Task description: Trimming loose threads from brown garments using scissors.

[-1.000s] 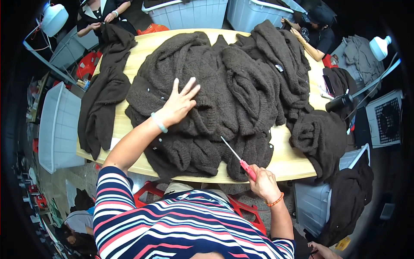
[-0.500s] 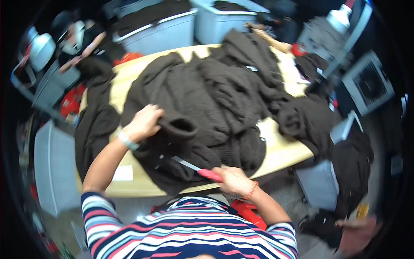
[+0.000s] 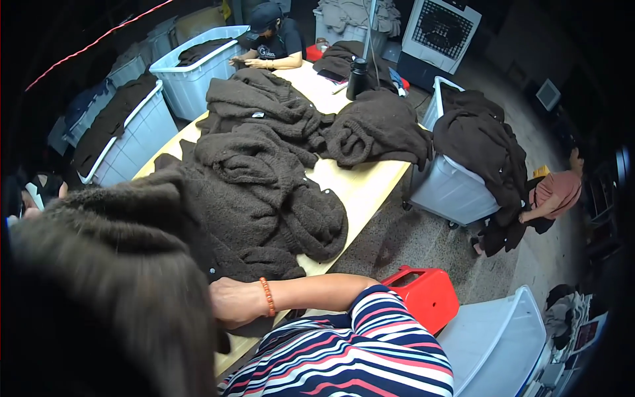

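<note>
A dark brown fuzzy knitted garment (image 3: 112,258) is raised close in front of me on the left, covering much of the lower left of the view. My right hand (image 3: 237,301) is curled closed at its right edge, with the fingertips hidden; what it grips cannot be seen. An orange bead bracelet (image 3: 267,296) circles that wrist. My left hand is out of sight. Beyond lies a heap of similar brown knitwear (image 3: 245,178) on the pale wooden table (image 3: 367,192), with small light tags or buttons showing on it.
A red plastic stool (image 3: 433,301) and a pale bin (image 3: 489,344) stand at my right. Another bin (image 3: 453,188) overflows with garments beside the table. A black bottle (image 3: 357,79) stands at the far end, near a seated co-worker (image 3: 278,40). Another person (image 3: 552,195) bends at the right.
My view has swung to the right. A brown garment has come up close in front of me. My left hand and the red-handled blade tool in my right hand no longer show.
</note>
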`<state>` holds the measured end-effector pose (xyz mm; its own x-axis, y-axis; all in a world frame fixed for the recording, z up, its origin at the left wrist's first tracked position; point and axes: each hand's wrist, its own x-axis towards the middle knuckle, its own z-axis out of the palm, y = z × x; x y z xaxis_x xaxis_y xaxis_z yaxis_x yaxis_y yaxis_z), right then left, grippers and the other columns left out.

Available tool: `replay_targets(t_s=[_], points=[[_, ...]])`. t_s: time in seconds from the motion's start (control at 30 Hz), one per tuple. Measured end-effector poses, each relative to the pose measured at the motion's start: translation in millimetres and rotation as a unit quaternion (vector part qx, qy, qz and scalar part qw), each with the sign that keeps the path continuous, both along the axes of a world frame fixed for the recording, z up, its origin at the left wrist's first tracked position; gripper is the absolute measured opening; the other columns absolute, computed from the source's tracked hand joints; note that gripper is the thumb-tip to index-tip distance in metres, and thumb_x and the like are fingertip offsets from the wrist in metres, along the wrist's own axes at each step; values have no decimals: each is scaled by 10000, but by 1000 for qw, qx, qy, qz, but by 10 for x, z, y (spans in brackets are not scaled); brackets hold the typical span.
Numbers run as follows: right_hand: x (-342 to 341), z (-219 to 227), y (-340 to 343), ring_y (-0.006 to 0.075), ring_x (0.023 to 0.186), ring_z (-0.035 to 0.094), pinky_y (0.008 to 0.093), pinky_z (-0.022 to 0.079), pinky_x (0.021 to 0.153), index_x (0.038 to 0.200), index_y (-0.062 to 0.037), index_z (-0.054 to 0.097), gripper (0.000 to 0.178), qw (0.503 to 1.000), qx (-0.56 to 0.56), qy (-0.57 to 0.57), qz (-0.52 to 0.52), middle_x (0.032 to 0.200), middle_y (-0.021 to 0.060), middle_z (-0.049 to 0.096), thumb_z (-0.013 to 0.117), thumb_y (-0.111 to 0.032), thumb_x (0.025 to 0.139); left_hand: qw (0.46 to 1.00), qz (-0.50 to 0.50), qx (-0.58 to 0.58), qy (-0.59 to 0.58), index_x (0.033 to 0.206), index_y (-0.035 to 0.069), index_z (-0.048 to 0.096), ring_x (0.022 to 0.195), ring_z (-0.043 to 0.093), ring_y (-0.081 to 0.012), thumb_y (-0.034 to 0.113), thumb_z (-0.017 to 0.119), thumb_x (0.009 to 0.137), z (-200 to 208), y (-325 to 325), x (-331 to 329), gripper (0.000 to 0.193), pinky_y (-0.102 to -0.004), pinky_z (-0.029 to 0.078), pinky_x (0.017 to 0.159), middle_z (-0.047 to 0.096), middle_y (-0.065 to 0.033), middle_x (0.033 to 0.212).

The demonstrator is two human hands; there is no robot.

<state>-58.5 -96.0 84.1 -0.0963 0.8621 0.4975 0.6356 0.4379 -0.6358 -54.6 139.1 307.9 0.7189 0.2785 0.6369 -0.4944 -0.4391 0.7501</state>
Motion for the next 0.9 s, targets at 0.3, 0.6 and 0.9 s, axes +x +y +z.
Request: replay_targets(t_s=[0.3, 0.6, 0.9], points=[[1180, 296, -1232, 439, 763, 649, 488, 527, 653, 803, -9, 600, 393, 879, -199, 87, -425, 794, 241, 649, 653, -383, 909, 988, 11, 106, -114, 1318, -11, 496, 1157, 558, -189, 220, 600, 943, -74, -1263, 586, 452, -314, 454, 997, 553, -127, 1301], [4840, 439, -3195, 267, 714, 659, 396, 501, 620, 1067, -59, 641, 318, 671, -193, -392, -599, 782, 110, 669, 652, -293, 853, 830, 92, 484, -262, 1022, 17, 655, 1001, 598, -317, -51, 543, 743, 84, -2306, 2683, 309, -361, 500, 873, 647, -143, 1030], [6356, 354, -3481, 204, 459, 562, 393, 450, 455, 949, -7, 577, 219, 663, -320, -16, -676, 590, 100, 577, 560, -224, 923, 956, -107, -266, -66, 807, 7, 634, 551, 563, -147, -11, 657, 659, -1530, -2579, 4931, 151, -304, 458, 484, 591, -44, 645]])
